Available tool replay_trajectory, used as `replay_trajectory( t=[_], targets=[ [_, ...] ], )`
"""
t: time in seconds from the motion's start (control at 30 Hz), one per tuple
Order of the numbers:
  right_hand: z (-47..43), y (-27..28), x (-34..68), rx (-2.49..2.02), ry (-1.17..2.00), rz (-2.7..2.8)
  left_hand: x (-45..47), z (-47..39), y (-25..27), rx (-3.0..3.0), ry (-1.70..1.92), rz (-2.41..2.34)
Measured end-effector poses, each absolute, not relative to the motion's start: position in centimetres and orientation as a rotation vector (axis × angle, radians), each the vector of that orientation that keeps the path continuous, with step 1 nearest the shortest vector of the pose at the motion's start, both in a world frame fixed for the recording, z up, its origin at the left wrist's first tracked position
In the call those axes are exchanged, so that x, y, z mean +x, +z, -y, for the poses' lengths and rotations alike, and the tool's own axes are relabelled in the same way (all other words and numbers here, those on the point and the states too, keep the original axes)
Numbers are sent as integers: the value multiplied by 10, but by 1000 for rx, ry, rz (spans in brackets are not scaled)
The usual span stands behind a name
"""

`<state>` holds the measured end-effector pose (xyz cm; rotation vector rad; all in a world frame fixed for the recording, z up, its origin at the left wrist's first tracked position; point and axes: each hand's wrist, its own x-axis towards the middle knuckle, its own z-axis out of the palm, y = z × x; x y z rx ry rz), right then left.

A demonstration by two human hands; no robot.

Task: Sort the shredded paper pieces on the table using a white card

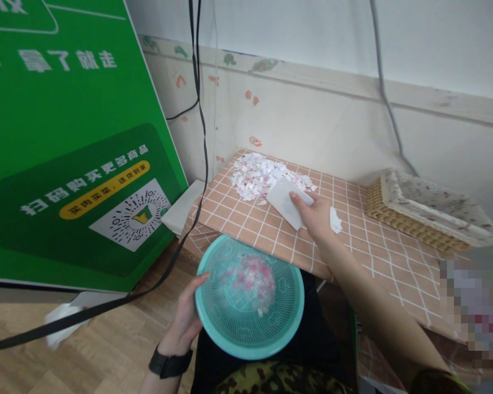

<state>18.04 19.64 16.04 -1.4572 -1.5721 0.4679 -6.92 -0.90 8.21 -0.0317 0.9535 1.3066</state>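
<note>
My left hand (190, 306) grips the left rim of a round turquoise plastic colander (213, 323), which sits over my lap below the table's front edge. A loose clump of pink and white paper scraps (252, 279) lies inside it. In my right hand (312, 210) is a flat white scraper (285, 202), thumb on top, held at a slant over the table. Against its far left side spreads a heap of shredded paper (263, 175), mostly white with some pink. A few more white scraps (335, 220) lie just right of my right hand.
A checked brown cloth covers the table (365, 246), which stands against a wall. On its right side sits a lined wicker basket (419, 219). A large green sign (78, 120) stands at left, and a black strap (203, 142) hangs in front of it.
</note>
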Motion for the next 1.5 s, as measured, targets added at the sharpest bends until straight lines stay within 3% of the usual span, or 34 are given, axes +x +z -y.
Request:
replay_trajectory(
  t=[0.4,1.5],
  targets=[
    [-192,181,171,-1440,305,1851,-70,9,83,-28,1309,-950],
    [-183,179,162,-1270,692,1890,-74,8,79,-17,1337,-960]
  ],
)
